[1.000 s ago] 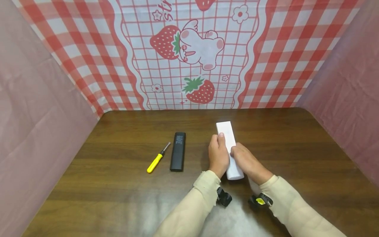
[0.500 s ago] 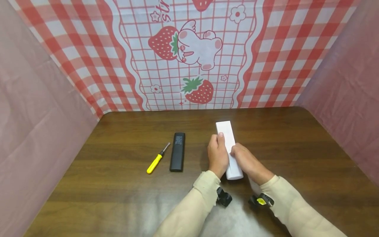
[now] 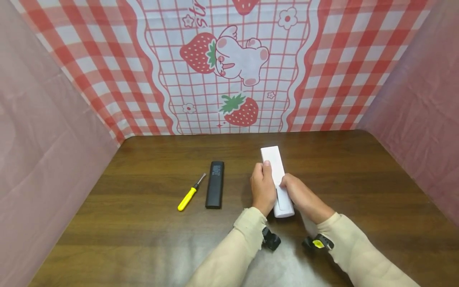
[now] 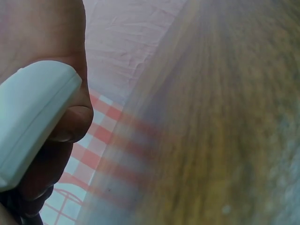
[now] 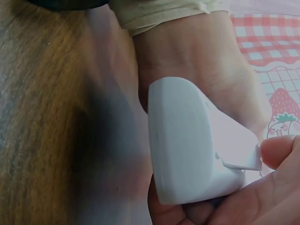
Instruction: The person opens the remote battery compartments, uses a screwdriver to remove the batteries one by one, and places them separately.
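A long white remote control (image 3: 275, 167) is held between both hands, its far end pointing to the backdrop. My left hand (image 3: 263, 189) grips its left side, thumb lying along the upper face. From the right, my right hand (image 3: 305, 197) holds it with the thumb on the middle of that face. In the right wrist view, a flat cover (image 5: 239, 143) stands partly raised from the remote's body, with the right thumb (image 5: 277, 151) at its edge. The left wrist view shows the rounded near end of the remote, with fingers curled beneath it.
A yellow-handled screwdriver (image 3: 188, 198) lies on the brown wooden table (image 3: 143, 235), left of the hands. Between it and the hands lies a slim black device (image 3: 214, 185) with small print. A strawberry-patterned cloth (image 3: 233, 67) hangs behind the table, pinkish cloths at both sides.
The outline of the cover on the remote's near half shows more plainly now. The right thumb and the remote have shifted very slightly; the screwdriver and the black device stay put.
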`<state>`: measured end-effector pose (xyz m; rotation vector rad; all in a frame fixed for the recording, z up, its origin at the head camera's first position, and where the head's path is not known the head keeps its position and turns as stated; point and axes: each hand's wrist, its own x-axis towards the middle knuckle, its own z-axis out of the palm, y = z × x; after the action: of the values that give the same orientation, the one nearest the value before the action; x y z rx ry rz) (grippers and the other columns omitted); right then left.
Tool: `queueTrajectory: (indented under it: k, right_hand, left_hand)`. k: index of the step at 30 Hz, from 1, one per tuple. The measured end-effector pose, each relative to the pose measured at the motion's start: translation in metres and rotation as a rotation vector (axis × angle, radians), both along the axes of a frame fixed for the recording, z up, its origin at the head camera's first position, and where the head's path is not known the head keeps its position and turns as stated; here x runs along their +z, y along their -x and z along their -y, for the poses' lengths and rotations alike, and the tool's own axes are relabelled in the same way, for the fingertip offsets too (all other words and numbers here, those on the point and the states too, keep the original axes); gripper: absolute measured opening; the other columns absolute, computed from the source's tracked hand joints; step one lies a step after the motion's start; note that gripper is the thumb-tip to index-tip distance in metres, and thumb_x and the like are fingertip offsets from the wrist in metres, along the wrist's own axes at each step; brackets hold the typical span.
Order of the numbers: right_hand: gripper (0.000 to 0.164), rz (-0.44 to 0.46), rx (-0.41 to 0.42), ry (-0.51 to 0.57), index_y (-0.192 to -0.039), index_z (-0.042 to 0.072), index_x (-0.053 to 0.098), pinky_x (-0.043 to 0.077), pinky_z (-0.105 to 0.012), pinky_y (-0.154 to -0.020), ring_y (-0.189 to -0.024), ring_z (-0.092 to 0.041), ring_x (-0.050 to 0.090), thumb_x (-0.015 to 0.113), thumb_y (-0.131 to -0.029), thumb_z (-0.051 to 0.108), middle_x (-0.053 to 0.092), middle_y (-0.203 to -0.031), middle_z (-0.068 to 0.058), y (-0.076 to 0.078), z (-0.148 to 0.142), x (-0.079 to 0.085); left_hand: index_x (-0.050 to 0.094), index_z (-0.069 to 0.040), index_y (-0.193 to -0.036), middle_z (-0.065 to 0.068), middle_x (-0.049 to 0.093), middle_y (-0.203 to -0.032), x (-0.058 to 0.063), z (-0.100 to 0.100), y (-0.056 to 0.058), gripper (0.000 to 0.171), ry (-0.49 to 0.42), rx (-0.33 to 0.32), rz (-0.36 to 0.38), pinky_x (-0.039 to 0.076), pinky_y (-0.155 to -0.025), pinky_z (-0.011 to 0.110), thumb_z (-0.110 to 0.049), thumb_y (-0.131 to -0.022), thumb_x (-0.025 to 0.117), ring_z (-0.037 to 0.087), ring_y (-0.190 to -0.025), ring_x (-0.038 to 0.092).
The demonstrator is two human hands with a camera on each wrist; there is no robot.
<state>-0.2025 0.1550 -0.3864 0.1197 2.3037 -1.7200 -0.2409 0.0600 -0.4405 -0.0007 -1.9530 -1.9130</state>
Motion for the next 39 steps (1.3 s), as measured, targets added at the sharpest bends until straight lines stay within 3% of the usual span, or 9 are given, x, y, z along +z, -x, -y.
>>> queueTrajectory:
  k: [9,14,17,21,25,30,39]
  right_hand:
    - [0.020,-0.112,0.005,-0.140,-0.098,-0.002,0.049,0.047,-0.034,-0.067,-0.081,-0.024,0.056,0.036,-0.092,0.012,0.055,-0.095,-0.016,0.002,-0.001,-0.003]
    - [0.033,-0.150,0.030,-0.248,-0.115,-0.008,0.050,0.049,-0.036,-0.070,-0.086,-0.027,0.059,0.039,-0.094,0.014,0.057,-0.103,-0.020,0.003,-0.002,-0.003]
    - [0.046,-0.201,0.040,-0.374,-0.133,-0.009,0.046,0.051,-0.039,-0.074,-0.092,-0.029,0.062,0.043,-0.097,0.021,0.061,-0.113,-0.023,0.002,-0.003,-0.003]
    - [0.057,-0.318,0.025,-0.558,-0.141,-0.004,0.042,0.050,-0.043,-0.076,-0.092,-0.028,0.063,0.052,-0.096,0.028,0.065,-0.113,-0.021,-0.001,-0.007,-0.003]
    - [0.053,-0.455,0.002,-0.692,-0.135,-0.001,0.050,0.049,-0.047,-0.072,-0.089,-0.027,0.062,0.060,-0.092,0.028,0.064,-0.107,-0.016,-0.006,-0.010,0.000]
    - [0.047,-0.570,0.017,-0.801,-0.127,-0.001,0.059,0.050,-0.052,-0.067,-0.085,-0.030,0.061,0.066,-0.090,0.028,0.061,-0.110,-0.020,-0.014,-0.011,0.002]
    - [0.032,-0.764,0.001,-0.874,-0.109,0.005,0.070,0.048,-0.047,-0.056,-0.067,-0.025,0.056,0.076,-0.085,0.027,0.057,-0.091,-0.011,-0.021,-0.008,-0.002]
  left_hand:
    - [0.058,-0.008,-0.083,-0.003,0.051,-0.071,0.002,0.000,0.000,0.033,-0.009,-0.002,-0.004,0.042,-0.062,0.031,-0.032,-0.104,0.050,0.012,-0.067,0.048]
    - [0.060,-0.008,-0.085,-0.002,0.053,-0.072,0.002,0.000,0.001,0.032,-0.004,0.003,0.009,0.042,-0.063,0.030,-0.031,-0.104,0.050,0.011,-0.067,0.049]
    - [0.060,-0.007,-0.086,-0.001,0.054,-0.073,0.002,0.001,0.002,0.031,0.001,0.018,0.017,0.043,-0.063,0.031,-0.030,-0.104,0.049,0.012,-0.067,0.050]
    - [0.061,-0.008,-0.085,-0.001,0.055,-0.072,0.002,0.002,0.004,0.031,0.018,0.052,0.038,0.043,-0.062,0.031,-0.030,-0.104,0.050,0.012,-0.067,0.051]
    - [0.062,-0.009,-0.083,-0.003,0.056,-0.070,0.003,0.003,0.005,0.031,0.053,0.070,0.064,0.043,-0.061,0.031,-0.032,-0.102,0.053,0.011,-0.065,0.051]
    - [0.063,-0.009,-0.082,-0.004,0.057,-0.069,0.002,0.003,0.005,0.032,0.082,0.074,0.064,0.044,-0.061,0.031,-0.033,-0.101,0.056,0.011,-0.065,0.052]
    - [0.064,-0.010,-0.082,-0.004,0.059,-0.069,0.000,0.004,0.008,0.032,0.108,0.080,0.074,0.045,-0.062,0.031,-0.034,-0.101,0.055,0.011,-0.065,0.054]
